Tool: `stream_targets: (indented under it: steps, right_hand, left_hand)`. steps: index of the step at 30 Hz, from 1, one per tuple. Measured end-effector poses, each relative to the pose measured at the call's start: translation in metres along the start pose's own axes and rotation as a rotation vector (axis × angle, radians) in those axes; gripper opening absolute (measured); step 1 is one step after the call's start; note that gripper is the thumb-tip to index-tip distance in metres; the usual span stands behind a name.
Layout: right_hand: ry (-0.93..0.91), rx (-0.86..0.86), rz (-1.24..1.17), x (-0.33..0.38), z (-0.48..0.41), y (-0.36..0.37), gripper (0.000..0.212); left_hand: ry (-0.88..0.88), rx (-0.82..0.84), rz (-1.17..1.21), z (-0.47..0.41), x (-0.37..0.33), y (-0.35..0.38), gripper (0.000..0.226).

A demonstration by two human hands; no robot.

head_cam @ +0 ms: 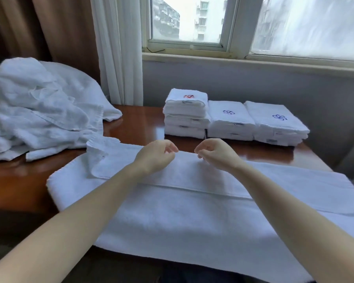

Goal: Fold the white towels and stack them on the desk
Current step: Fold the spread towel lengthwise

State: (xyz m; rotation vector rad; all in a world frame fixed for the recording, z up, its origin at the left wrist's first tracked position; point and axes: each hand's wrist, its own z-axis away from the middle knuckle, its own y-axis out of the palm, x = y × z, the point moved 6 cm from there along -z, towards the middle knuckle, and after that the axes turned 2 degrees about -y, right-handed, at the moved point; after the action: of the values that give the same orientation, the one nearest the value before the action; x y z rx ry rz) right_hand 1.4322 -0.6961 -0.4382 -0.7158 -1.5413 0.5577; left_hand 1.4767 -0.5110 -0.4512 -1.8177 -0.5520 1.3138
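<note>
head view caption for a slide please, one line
Left hand and right hand, loosely curled, over the far edge of a white towel spread on the desk; three stacks of folded towels behind.

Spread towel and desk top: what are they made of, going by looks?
Spread towel: likely cotton terry, matte, with a soft nap and a flat woven band running across it. Desk top: reddish-brown wood or veneer, apparently under a glossy lacquer, since bright window glare shows on its surface.

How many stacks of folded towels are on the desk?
3, side by side at the desk's far side: a taller left stack, a middle stack, a right stack. None looks hidden.
</note>
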Motion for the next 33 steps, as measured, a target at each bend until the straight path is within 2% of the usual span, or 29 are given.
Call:
stream_targets:
  steps: [8, 13, 16, 20, 33]
  right_hand:
    - [0.143, -0.194, 0.393, -0.064, 0.066, -0.062, 0.032]
    - [0.335, -0.097, 0.634, -0.101, 0.1, -0.084, 0.038]
    - [0.433, -0.004, 0.633, -0.125, 0.117, -0.087, 0.046]
    - [0.438, 0.069, 0.564, -0.153, 0.118, -0.089, 0.058]
    - [0.352, -0.001, 0.588, -0.196, 0.053, -0.112, 0.06]
  left_hand:
    - [0.217, 0.05, -0.137, 0.02, -0.068, 0.063, 0.031]
    - [0.274, 0.115, -0.323, 0.023, -0.095, 0.102, 0.05]
    - [0.235, 0.186, -0.409, 0.017, -0.096, 0.124, 0.056]
    - [0.23, 0.22, -0.436, 0.001, -0.098, 0.136, 0.058]
    - [0.212, 0.216, -0.451, -0.063, -0.11, 0.154, 0.059]
